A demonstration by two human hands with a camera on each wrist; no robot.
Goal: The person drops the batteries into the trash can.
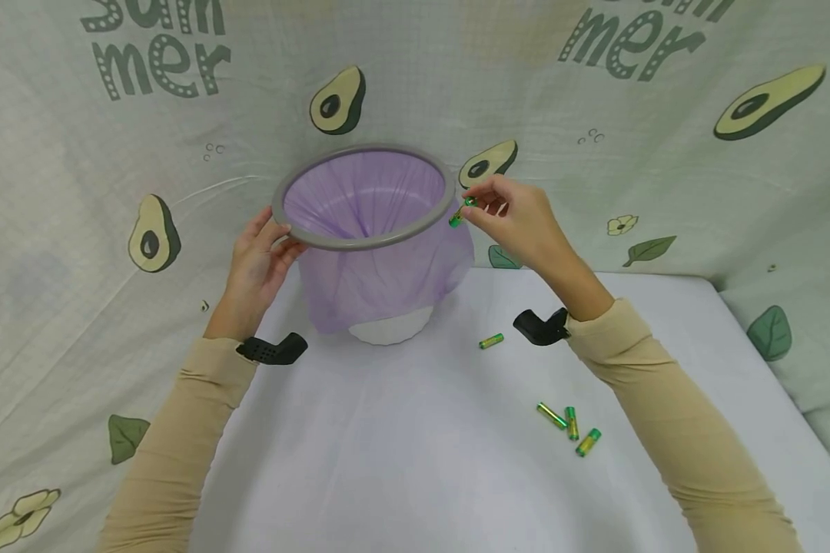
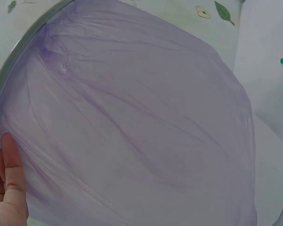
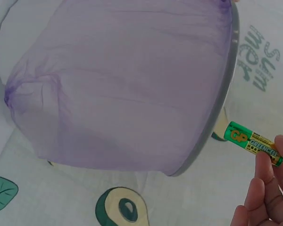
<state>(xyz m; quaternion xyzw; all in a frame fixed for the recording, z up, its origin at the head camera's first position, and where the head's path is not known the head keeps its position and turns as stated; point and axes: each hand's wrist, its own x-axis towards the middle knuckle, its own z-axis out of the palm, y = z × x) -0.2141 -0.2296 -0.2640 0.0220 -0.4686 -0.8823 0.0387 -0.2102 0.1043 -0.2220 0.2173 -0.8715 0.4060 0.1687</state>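
A white bin (image 1: 390,329) with a grey rim (image 1: 366,244) stands on the table, lined with a thin purple bag (image 1: 380,280) folded down over its outside. My left hand (image 1: 259,257) holds the rim at its left side, thumb on top and fingers beneath. In the left wrist view, fingers (image 2: 13,174) lie against the bag just under the rim. To the right of the rim, my right hand (image 1: 515,215) pinches a green and yellow battery (image 3: 254,143) between thumb and fingertips. The battery is outside the bin, apart from the rim. The bin's floor is hidden.
One loose battery (image 1: 491,341) lies on the white table (image 1: 387,445) right of the bin. Several more batteries (image 1: 572,424) lie grouped nearer the right forearm. A cloth printed with avocados (image 1: 339,100) hangs behind and at the sides.
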